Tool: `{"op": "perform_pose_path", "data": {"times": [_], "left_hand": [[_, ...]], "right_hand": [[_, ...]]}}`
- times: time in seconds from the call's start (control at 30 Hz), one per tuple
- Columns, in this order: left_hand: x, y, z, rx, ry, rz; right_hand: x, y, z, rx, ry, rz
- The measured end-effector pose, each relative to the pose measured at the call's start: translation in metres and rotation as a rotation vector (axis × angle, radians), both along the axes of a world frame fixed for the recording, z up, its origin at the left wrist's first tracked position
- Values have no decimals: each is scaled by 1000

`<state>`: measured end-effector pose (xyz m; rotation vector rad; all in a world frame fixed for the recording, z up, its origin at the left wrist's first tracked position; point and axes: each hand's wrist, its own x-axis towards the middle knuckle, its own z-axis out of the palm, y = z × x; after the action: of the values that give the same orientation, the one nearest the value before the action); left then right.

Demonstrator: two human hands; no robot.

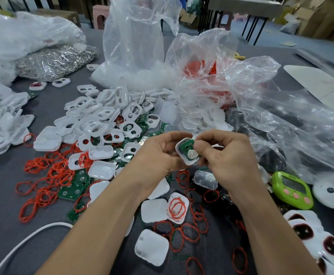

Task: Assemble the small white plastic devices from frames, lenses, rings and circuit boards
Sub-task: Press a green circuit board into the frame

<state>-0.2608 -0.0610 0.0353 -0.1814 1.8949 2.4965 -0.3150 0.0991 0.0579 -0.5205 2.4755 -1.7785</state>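
Note:
A small white frame [182, 153] with a green circuit board [188, 145] seated in it is held above the table's middle. My left hand [158, 153] grips the frame from the left. My right hand [221, 153] pinches it from the right, thumb on the board. A heap of white frames [102, 120] lies behind. Red rings [49, 175] are scattered at the left. Loose green boards [71, 190] lie among them. White shells [152, 248] lie under my forearms, one holding red rings [177, 208].
Clear plastic bags [202, 76] stand behind the heap, one with red parts. A bag of metal clips [51, 62] is at the back left. A green timer [292, 188] and finished devices [309, 235] lie at the right. A white cable [23, 243] runs at the front left.

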Motion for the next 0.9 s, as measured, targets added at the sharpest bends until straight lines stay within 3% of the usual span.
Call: {"op": "perform_pose_path", "data": {"times": [0.3, 0.63, 0.9], "left_hand": [[-1, 0, -1, -6, 18, -12], [-2, 2, -2, 10, 7, -9], [-2, 2, -3, -6, 11, -5]], "right_hand": [[3, -2, 1, 49, 58, -28], [1, -2, 0, 23, -25, 2], [6, -3, 3, 182, 155, -85]]}}
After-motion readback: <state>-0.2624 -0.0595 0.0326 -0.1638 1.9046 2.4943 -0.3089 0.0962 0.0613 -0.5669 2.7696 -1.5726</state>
